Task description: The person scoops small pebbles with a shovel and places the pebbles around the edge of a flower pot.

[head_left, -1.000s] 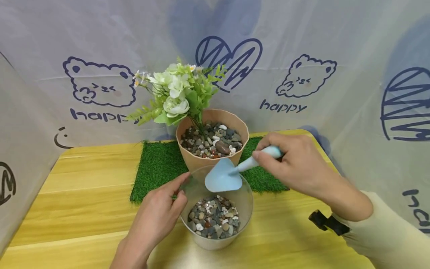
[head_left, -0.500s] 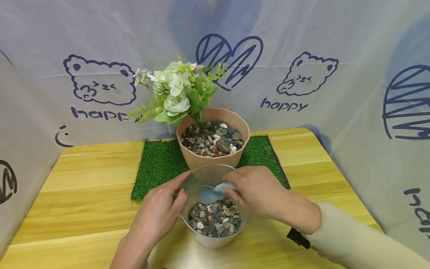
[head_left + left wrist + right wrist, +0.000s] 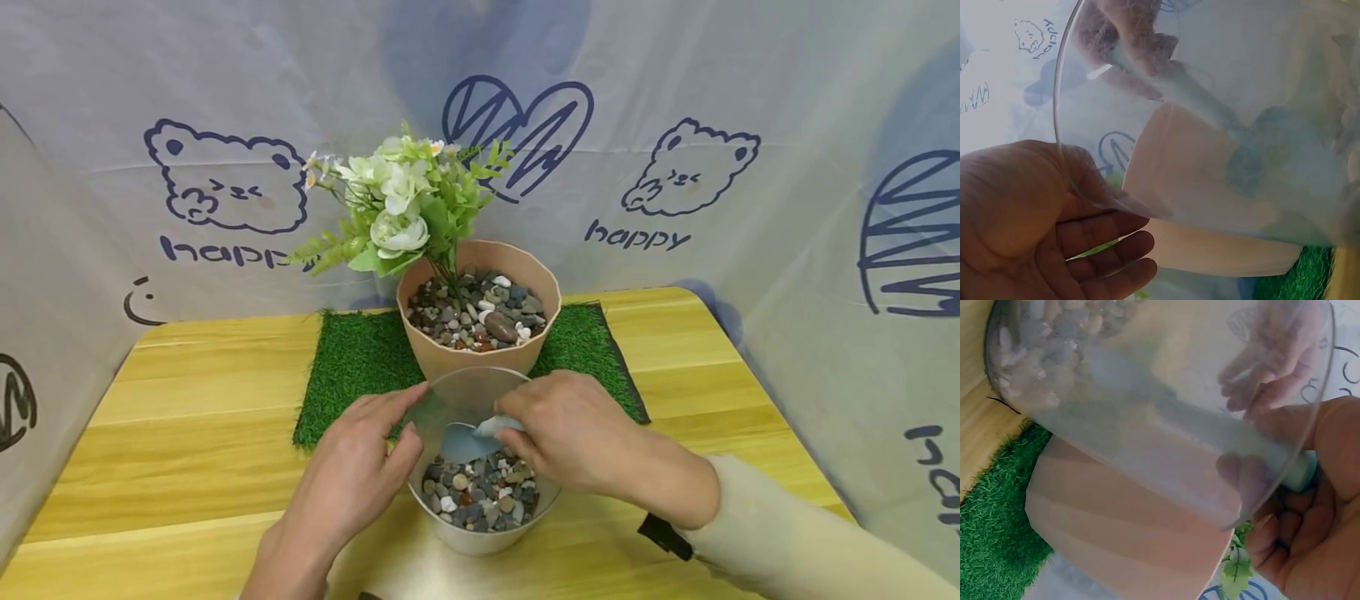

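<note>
A clear plastic tub (image 3: 474, 543) partly filled with mixed pebbles (image 3: 483, 498) stands on the table in the head view. My left hand (image 3: 352, 458) holds its rim on the left side, thumb and fingers either side of the wall in the left wrist view. My right hand (image 3: 581, 429) grips the handle of a light blue hand trowel (image 3: 467, 444) over the tub's right rim. Down inside the tub, the trowel's blade meets the pebbles along the far side. Through the clear wall, the right wrist view shows the trowel handle (image 3: 1210, 428) slanting down to the stones.
Just behind the tub, a peach flowerpot (image 3: 442, 357) holds pebbles and white-and-green artificial flowers (image 3: 401, 204). It stands on a green turf mat (image 3: 352, 375) on the wooden table (image 3: 187, 442). A printed cloth (image 3: 525, 50) hangs around the table's back and sides.
My right hand has moved left and down from above the tub, bringing the trowel's blade into it and onto the pebbles. My left hand has stayed at the rim.
</note>
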Demonstrator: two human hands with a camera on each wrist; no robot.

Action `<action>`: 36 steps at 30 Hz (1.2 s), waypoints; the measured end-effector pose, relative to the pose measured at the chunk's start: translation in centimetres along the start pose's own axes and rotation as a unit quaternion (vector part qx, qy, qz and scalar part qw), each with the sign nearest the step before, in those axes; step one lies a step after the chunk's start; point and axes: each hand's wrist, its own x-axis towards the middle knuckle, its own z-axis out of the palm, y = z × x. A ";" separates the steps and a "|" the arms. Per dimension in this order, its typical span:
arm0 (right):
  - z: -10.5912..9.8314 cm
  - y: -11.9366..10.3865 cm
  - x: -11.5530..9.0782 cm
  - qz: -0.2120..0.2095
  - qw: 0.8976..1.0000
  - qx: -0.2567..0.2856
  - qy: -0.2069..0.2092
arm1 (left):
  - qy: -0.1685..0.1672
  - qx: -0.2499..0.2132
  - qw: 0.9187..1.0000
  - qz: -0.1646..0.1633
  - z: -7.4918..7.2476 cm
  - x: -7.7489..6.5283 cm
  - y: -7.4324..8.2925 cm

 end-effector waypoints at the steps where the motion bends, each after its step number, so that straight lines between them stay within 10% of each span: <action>1: 0.1 0.0 0.0 0.005 1.000 -0.004 -0.002 | 0.004 0.003 1.000 0.010 0.0 0.0 -0.1; 7: -0.2 -0.7 0.1 0.058 0.997 0.014 -0.039 | 0.009 0.003 0.998 0.054 -0.2 0.1 -0.6; 15: -0.6 -1.2 0.3 0.128 0.987 0.064 -0.067 | -0.001 0.001 0.999 0.035 0.0 0.1 -0.4; 36: -2.1 -1.4 0.1 0.169 0.962 0.171 -0.129 | 0.002 0.003 1.000 0.019 0.1 0.0 -0.2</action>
